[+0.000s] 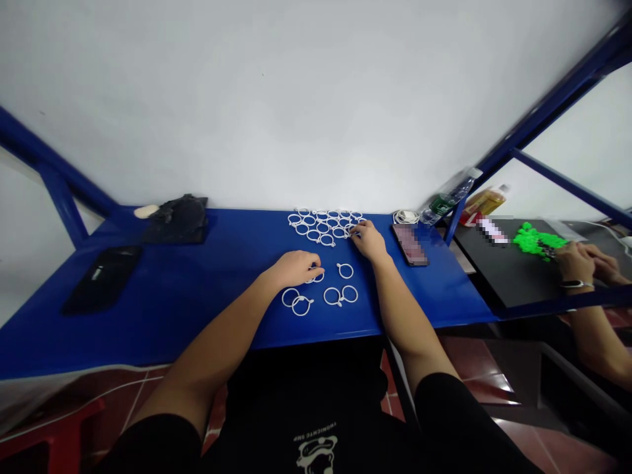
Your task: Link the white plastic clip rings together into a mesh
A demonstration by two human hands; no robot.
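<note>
White curtain rings, each with a small eyelet, lie on a blue table (232, 303). My left hand (295, 268) is closed, thumb and fingertips on a curtain ring (320, 279) that it partly covers. At the right end of a cluster of rings (313, 241) by the wall, my right hand (368, 239) has its fingers curled down on another ring, mostly hidden by the fingertips. Between my forearms are several loose rings: a single ring (346, 278), a pair on the right (332, 303) and an overlapping pair on the left (301, 315).
A phone (409, 245), a coiled white cable (405, 216) and a water bottle (447, 201) are on the right. On the left lie a black pouch (103, 280) and a black plastic bag (180, 217). Beyond the blue frame, another person's hands (585, 263) handle green pieces (536, 240).
</note>
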